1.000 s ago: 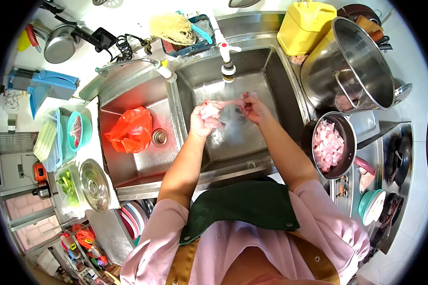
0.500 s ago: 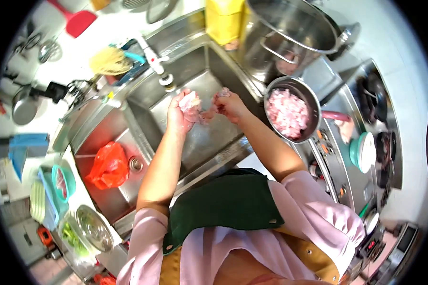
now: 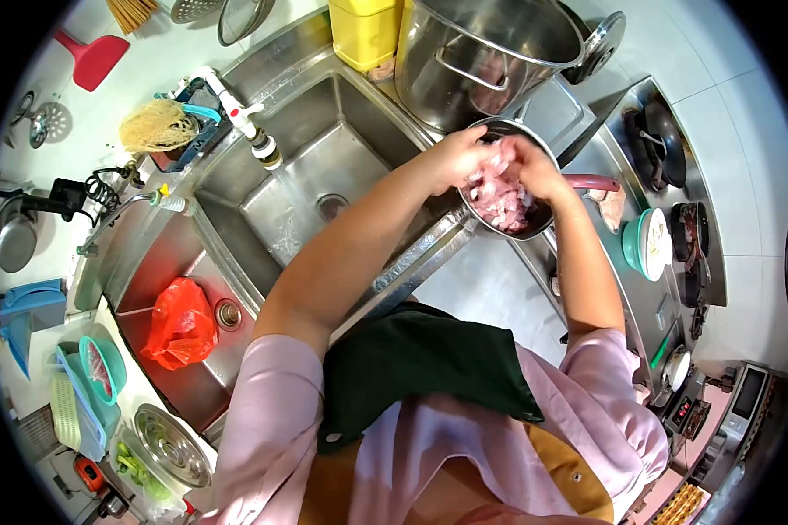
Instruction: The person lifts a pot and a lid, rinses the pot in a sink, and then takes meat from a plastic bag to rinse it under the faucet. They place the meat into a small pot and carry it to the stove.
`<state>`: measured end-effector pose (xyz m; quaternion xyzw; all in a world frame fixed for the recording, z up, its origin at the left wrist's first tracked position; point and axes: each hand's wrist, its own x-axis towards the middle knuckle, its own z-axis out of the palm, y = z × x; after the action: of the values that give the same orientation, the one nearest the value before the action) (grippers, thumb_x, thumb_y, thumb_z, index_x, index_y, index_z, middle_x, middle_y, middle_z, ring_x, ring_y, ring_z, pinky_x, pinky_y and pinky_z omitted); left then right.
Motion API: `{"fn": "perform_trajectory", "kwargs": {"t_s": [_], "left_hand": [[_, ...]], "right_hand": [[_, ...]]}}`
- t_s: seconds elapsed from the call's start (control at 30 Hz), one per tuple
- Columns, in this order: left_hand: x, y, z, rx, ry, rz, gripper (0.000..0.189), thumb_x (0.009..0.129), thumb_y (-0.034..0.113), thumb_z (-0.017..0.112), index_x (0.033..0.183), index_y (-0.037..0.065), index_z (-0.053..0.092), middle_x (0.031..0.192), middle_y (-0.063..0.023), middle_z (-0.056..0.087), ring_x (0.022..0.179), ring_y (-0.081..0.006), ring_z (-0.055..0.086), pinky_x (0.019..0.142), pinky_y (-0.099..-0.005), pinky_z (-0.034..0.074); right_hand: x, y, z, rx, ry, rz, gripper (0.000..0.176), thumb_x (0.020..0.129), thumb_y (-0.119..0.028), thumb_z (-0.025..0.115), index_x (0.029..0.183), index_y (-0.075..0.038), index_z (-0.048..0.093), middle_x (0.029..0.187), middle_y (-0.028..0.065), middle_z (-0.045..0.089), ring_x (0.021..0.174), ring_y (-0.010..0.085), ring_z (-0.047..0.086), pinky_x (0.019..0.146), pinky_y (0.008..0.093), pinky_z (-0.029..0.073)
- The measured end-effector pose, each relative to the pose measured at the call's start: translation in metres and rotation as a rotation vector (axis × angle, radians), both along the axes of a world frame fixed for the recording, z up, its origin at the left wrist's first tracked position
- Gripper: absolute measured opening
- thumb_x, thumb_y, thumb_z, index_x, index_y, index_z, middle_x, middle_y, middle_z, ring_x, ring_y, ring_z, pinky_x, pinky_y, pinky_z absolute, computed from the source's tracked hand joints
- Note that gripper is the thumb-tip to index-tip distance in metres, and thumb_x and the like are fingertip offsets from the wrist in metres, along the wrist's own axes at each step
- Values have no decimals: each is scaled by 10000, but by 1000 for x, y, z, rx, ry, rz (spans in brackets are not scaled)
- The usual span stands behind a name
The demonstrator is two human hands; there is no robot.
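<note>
My left hand [image 3: 460,161] reaches across to the left side of a saucepan [image 3: 544,229]. Its fingers curl around pale pink raw meat [image 3: 496,171] just inside the rim. From the right, my right hand [image 3: 541,172] dips into the same pan; motion smears its fingers among the meat. Chopped pink and white pieces fill the pan below both hands, and part of this heap is covered by them. The pan's reddish handle [image 3: 593,182] points right.
Water runs from the faucet [image 3: 259,144] into the steel sink [image 3: 236,229]. A red plastic bag [image 3: 181,324] lies in the left basin. Behind the saucepan stand a large steel pot [image 3: 429,83] and a yellow container [image 3: 363,33]. A teal bowl [image 3: 632,245] is to the right.
Both hands have moved right from over the sink to the saucepan, bringing the raw meat over it. The view has shifted, and the running water now shows clearly.
</note>
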<state>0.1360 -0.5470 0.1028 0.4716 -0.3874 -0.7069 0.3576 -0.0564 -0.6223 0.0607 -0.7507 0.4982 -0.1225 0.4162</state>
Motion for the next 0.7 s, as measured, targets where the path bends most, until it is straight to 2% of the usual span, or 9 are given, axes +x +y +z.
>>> {"fn": "perform_trajectory", "kwargs": {"t_s": [0.1, 0.13, 0.17, 0.23, 0.3, 0.37, 0.47, 0.6, 0.7], "left_hand": [[44, 15, -26, -88, -83, -148, 520, 813, 312, 516, 1243, 75, 346, 1178, -78, 466, 1033, -204, 484, 822, -364, 392], [63, 21, -36, -14, -50, -54, 445, 812, 310, 517, 1171, 74, 404, 1124, -69, 502, 983, -191, 515, 798, -331, 403], [84, 30, -48, 66, -18, 45, 376, 811, 308, 519, 1100, 73, 462, 1069, -61, 538, 933, -178, 545, 773, -299, 413], [134, 47, -91, 130, -108, 245, 228, 808, 306, 524, 891, 93, 522, 930, -39, 587, 840, -153, 565, 704, -269, 423], [171, 75, -105, 216, -138, 450, 197, 809, 294, 526, 821, 98, 519, 890, -37, 592, 804, -143, 564, 668, -257, 420], [199, 97, -117, 283, -159, 650, 189, 809, 283, 527, 750, 104, 516, 849, -36, 597, 768, -133, 562, 633, -246, 416], [218, 131, -134, 258, -93, 861, 219, 812, 276, 520, 732, 73, 536, 763, -35, 589, 660, -97, 543, 567, -207, 394], [220, 168, -139, 179, -194, 997, 200, 835, 207, 501, 726, 43, 533, 754, -45, 585, 657, -82, 519, 568, -191, 385], [214, 206, -147, 84, -238, 1042, 164, 858, 173, 471, 807, 30, 534, 835, -79, 589, 721, -104, 545, 654, -216, 413]], "right_hand": [[4, 16, 14, -135, 330, 277, 286, 705, -31, 505, 980, -80, 566, 957, 167, 574, 874, 292, 551, 754, 347, 433], [19, 23, 37, -164, 560, 193, 247, 712, -65, 527, 955, -76, 576, 945, 156, 579, 861, 302, 554, 749, 363, 435], [31, 31, 42, -343, 502, 8, 247, 706, -98, 557, 950, -65, 571, 905, 143, 589, 828, 290, 565, 739, 358, 437], [59, 35, 50, -531, 174, 104, 229, 727, -111, 562, 950, -61, 569, 882, 142, 593, 808, 302, 567, 727, 364, 443], [109, 50, 49, -342, 50, 208, 228, 741, -85, 556, 963, -29, 553, 874, 141, 592, 788, 220, 587, 697, 302, 451], [162, 52, -1, -123, -91, 433, 280, 712, -151, 580, 966, -36, 556, 938, 155, 579, 844, 277, 567, 726, 332, 445], [233, 59, -109, -143, 278, 723, 371, 703, -220, 589, 1026, -47, 533, 1007, 143, 556, 929, 291, 533, 789, 370, 424], [279, 81, -232, -47, 558, 864, 377, 729, -168, 524, 1075, -24, 491, 1065, 189, 513, 989, 318, 493, 843, 376, 393], [293, 92, -349, -181, 513, 883, 372, 763, -167, 469, 1104, -19, 475, 1110, 193, 486, 1021, 326, 473, 863, 404, 373]]}}
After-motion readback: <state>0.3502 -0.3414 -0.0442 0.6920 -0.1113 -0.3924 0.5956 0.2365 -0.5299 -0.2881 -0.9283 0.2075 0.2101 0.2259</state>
